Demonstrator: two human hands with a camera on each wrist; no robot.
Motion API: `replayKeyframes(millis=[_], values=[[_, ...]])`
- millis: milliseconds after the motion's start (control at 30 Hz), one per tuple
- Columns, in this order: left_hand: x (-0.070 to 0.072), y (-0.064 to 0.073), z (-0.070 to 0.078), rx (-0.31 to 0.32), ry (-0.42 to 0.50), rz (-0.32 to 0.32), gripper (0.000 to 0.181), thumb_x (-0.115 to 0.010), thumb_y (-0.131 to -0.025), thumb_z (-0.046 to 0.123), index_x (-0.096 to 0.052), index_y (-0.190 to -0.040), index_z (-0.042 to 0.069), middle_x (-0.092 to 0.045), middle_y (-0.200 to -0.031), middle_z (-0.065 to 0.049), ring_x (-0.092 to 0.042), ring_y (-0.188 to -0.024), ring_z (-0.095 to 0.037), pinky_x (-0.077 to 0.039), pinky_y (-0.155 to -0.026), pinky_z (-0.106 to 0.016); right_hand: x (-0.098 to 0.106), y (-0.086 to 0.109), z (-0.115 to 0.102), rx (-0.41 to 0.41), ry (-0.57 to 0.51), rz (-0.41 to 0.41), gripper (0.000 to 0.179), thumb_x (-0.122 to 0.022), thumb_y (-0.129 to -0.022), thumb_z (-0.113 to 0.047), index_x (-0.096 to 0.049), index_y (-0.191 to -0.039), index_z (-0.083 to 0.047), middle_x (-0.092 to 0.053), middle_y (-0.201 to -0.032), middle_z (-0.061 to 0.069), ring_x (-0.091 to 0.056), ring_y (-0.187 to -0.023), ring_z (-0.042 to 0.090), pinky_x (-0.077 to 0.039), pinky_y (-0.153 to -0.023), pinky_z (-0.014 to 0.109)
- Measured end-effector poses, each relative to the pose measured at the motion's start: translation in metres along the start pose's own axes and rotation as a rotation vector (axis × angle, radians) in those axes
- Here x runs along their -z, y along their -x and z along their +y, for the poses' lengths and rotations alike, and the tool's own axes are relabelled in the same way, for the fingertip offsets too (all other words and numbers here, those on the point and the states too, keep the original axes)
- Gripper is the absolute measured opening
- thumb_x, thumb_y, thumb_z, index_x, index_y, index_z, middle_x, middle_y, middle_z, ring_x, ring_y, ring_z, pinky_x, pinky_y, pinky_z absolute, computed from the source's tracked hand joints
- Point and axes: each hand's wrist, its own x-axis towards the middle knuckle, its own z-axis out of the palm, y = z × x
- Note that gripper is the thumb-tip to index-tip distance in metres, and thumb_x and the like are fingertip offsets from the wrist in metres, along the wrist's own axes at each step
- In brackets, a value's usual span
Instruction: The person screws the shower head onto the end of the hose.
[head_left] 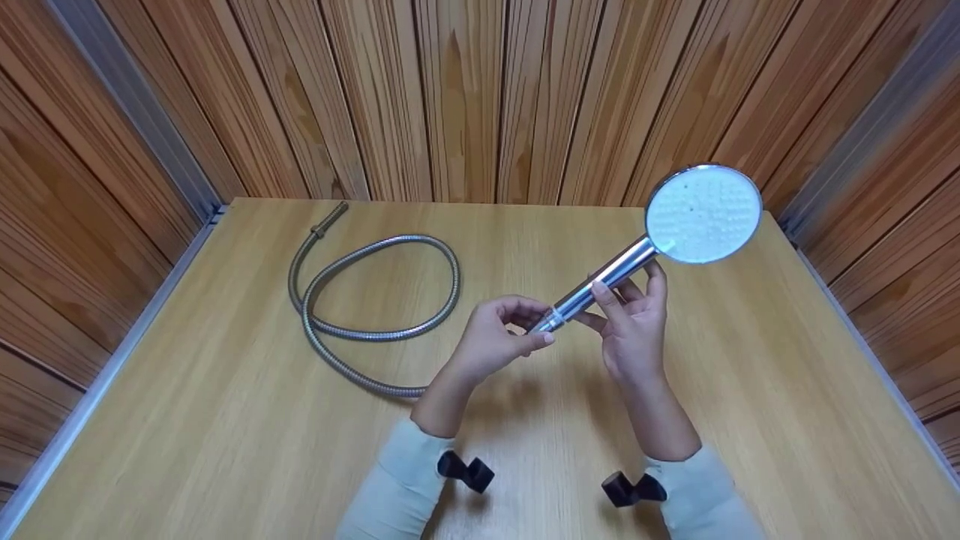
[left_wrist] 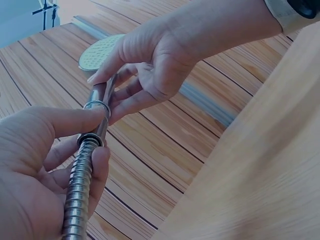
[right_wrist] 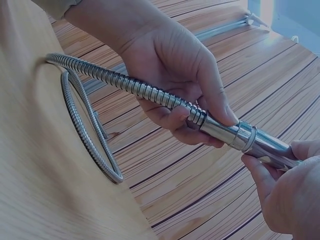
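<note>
Two grips are closed: the left hand (head_left: 487, 334) pinches the silver metal sleeve (right_wrist: 219, 132) at the end of the ribbed silver metal hose (head_left: 375, 336); the right hand (head_left: 636, 339), just beside, pinches the chrome handle (head_left: 628, 259) of the round white-faced shower head (head_left: 703, 214). Left of both grips, the hose loops on the pale wood table (head_left: 225, 420). Beyond stands a brown plank wall (head_left: 465, 105).

We read this as a booth-style workstation (head_left: 780, 360): wood-grain tabletop (head_left: 225, 450), plank-pattern panels (head_left: 465, 105) on three sides, grey metal rails (head_left: 132, 97) up the two back corners and along the table's side edges. Left wrist view gets us past the panel tops: pale blue background (left_wrist: 17, 25), thin dark stand (left_wrist: 44, 10). So we'd say it's set up indoors. Lab, workshop or studio, we can't tell from what shows out there; that part is small and blurred.
</note>
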Motion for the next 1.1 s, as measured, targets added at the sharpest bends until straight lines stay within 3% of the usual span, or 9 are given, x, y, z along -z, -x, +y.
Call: replayKeyframes(millis=[167, 533, 933, 1100], values=[[-0.0011, 0.0006, 0.0, 0.023, -0.026, -0.016, 0.023, -0.079, -0.083, 0.017, -0.074, -0.105, 0.011, -0.068, -0.091, -0.004, -0.061, -0.077, -0.018, -0.054, -0.063, -0.026, 0.0005, 0.0009, -0.0005, 0.004, 0.001, 0.004, 0.067, -0.06, -0.092, 0.006, -0.029, -0.146, -0.019, -0.055, -0.108, 0.015, -0.065, -0.091, 0.024, -0.057, -0.07, 0.046], [0.0013, -0.0002, -0.0001, -0.066, 0.031, -0.068, 0.018, -0.072, -0.09, 0.014, -0.072, -0.104, 0.002, -0.066, -0.085, -0.004, -0.058, -0.074, -0.015, -0.05, -0.059, -0.024, -0.0011, -0.0001, -0.0014, 0.013, -0.068, -0.018, 0.064, -0.058, -0.092, 0.009, -0.03, -0.143, -0.017, -0.056, -0.103, 0.013, -0.064, -0.085, 0.022, -0.058, -0.066, 0.044], [-0.0007, 0.0022, -0.0024, -0.084, -0.029, 0.017, 0.026, -0.081, -0.081, 0.017, -0.07, -0.103, 0.008, -0.067, -0.091, -0.003, -0.061, -0.081, -0.019, -0.051, -0.061, -0.026, -0.0027, 0.0033, -0.001, 0.007, -0.034, -0.01, 0.066, -0.058, -0.093, 0.007, -0.027, -0.146, -0.018, -0.056, -0.105, 0.013, -0.065, -0.087, 0.022, -0.057, -0.07, 0.049], [0.0017, 0.0013, -0.001, -0.117, -0.001, -0.041, 0.024, -0.078, -0.084, 0.015, -0.07, -0.105, 0.005, -0.066, -0.093, -0.005, -0.06, -0.083, -0.02, -0.052, -0.061, -0.027, -0.0011, 0.0024, -0.0024, 0.016, -0.042, -0.014, 0.065, -0.058, -0.093, 0.008, -0.028, -0.145, -0.017, -0.056, -0.105, 0.013, -0.064, -0.087, 0.022, -0.057, -0.069, 0.047]])
